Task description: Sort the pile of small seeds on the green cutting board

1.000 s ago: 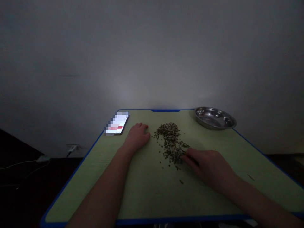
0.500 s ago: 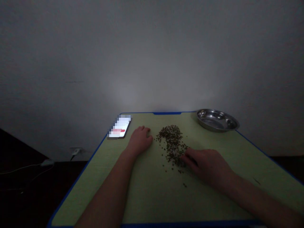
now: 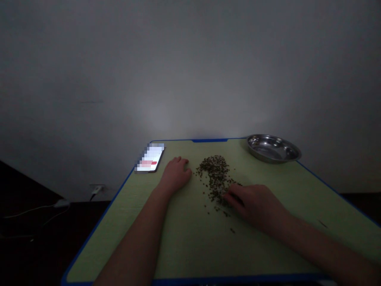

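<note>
The phone screen (partly pixelated) shows no readable text.

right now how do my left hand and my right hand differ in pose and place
The left hand rests beside the pile of small dark grains, apart from it, while the right hand reaches into the pile's near right side. The left hand's thumb sits away from its fingers; the right hand's thumb and fingers reach forward to the grains. Both are bare.

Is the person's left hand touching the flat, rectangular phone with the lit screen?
No, the left hand rests on the pale green tabletop, and bare green surface shows between it and the phone.
</note>
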The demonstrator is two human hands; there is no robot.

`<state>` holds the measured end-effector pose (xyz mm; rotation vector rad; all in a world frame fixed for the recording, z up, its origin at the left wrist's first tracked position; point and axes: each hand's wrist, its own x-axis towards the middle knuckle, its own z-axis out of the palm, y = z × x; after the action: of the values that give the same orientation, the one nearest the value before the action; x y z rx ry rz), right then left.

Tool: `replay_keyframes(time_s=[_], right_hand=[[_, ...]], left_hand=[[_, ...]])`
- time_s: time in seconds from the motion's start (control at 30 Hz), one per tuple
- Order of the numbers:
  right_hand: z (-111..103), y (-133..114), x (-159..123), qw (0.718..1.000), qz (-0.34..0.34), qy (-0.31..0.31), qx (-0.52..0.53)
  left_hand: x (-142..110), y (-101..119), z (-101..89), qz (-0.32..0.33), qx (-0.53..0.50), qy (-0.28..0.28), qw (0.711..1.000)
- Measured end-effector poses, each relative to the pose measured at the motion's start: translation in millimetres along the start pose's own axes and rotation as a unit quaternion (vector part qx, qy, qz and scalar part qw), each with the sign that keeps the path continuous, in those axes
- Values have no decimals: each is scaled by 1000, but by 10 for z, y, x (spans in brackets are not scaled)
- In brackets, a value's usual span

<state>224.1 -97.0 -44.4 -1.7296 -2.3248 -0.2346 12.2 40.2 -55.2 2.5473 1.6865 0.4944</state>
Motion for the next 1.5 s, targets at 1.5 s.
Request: replay_keyframes(time_s=[1.5], right_hand=[[52,-290,341,942,-328,68,17]], left_hand=[[10,-1,17,6,7,4,1000]])
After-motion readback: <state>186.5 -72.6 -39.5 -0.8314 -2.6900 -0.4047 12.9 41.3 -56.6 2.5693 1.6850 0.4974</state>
